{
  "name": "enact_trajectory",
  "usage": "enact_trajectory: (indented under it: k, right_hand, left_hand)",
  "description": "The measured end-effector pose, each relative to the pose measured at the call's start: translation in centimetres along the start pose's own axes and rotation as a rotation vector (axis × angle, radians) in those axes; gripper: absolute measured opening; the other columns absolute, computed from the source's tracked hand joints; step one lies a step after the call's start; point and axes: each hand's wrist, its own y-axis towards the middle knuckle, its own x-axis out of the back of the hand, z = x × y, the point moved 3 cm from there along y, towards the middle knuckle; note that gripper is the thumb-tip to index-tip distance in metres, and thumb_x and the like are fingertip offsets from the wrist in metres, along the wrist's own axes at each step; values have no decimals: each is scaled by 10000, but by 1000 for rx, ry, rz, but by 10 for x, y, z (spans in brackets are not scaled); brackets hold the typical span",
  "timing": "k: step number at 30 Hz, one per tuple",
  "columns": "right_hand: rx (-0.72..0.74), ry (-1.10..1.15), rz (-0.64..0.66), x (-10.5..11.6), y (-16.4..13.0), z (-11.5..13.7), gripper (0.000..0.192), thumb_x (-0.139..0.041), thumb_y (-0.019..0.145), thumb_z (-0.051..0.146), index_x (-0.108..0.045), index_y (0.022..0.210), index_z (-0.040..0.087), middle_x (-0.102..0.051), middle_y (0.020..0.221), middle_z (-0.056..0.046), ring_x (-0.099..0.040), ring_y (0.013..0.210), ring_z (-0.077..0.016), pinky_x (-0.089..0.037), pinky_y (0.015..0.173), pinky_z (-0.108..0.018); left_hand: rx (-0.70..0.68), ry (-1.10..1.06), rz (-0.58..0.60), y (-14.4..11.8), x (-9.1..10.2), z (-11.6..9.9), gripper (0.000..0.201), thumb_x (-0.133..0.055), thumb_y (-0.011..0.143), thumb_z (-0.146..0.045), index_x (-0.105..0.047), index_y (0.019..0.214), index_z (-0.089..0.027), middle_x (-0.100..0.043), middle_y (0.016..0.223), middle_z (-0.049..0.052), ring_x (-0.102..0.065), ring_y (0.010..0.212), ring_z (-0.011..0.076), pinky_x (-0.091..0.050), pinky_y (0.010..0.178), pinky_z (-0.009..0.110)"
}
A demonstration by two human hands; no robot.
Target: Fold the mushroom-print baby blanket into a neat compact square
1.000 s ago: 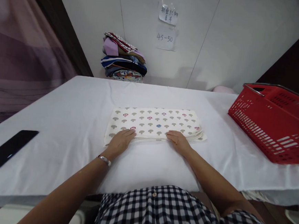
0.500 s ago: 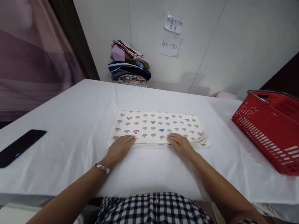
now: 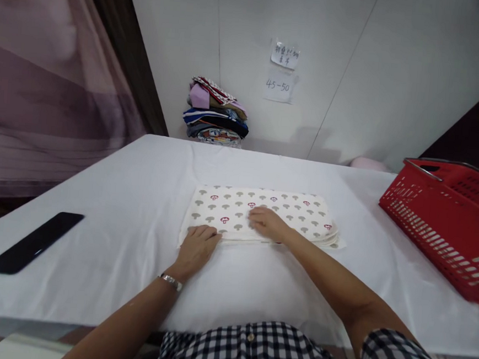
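A folded cream cloth [image 3: 238, 201] printed with grey, red and blue mushrooms lies flat on the white-covered table [image 3: 139, 193], its layers showing at the right end. My left hand [image 3: 199, 245] rests on the near left corner of the cloth, palm down with fingers out. Over the middle of the cloth is my right hand [image 3: 267, 223], slightly blurred, with its fingers stretched towards the left and nothing visible in them. It covers part of the mushroom pattern.
On the left of the table lies a black flat device [image 3: 33, 243]. A red plastic basket [image 3: 447, 223] stands at the right. Behind the far edge rises a stack of folded fabrics [image 3: 215, 114], near paper signs [image 3: 280, 86] on the wall. A pinkish curtain [image 3: 42, 103] hangs at left.
My right hand has moved left and farther onto the cloth from its near edge. My left hand stays at the near left corner. The whole view has shifted slightly.
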Motion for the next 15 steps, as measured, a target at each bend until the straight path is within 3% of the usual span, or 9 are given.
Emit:
enact_trajectory:
  k: [2, 6, 10, 15]
  right_hand:
    - [55, 18, 42, -8, 9, 3, 245, -525, 877, 307, -683, 1039, 215, -627, 1182, -75, -548, 1126, -201, -419, 976, -363]
    - [-35, -55, 2, -18, 28, -5, 256, -553, 864, 333, -683, 1041, 202, -625, 1180, -101, -553, 1118, -220, -419, 971, -388]
    - [131, 40, 107, -29, 49, 1, 263, -581, 853, 360, -678, 1053, 219, -616, 1205, -73, -542, 1133, -184, -406, 986, -340]
    - [71, 6, 69, -42, 76, 1, 327, -562, 861, 405, -663, 1083, 187, -623, 1187, -102, -526, 1157, -208, -379, 1006, -378]
  left_hand:
    - [5, -2, 0, 0, 0, 0, 218, -458, 881, -164, -663, 933, -215, -651, 883, 45, -536, 864, 204, -384, 744, 356]
    - [26, -25, 6, 0, 1, 0, 205, -464, 884, -168, -658, 921, -220, -645, 866, 40, -527, 861, 197, -365, 746, 354]
    - [31, -15, 17, 0, 3, -2, 193, -464, 882, -168, -652, 892, -211, -642, 857, 38, -518, 846, 200, -351, 736, 357]
    - [58, -41, 51, 1, 5, -3, 180, -468, 876, -160, -639, 846, -207, -623, 832, 37, -508, 829, 193, -347, 724, 350]
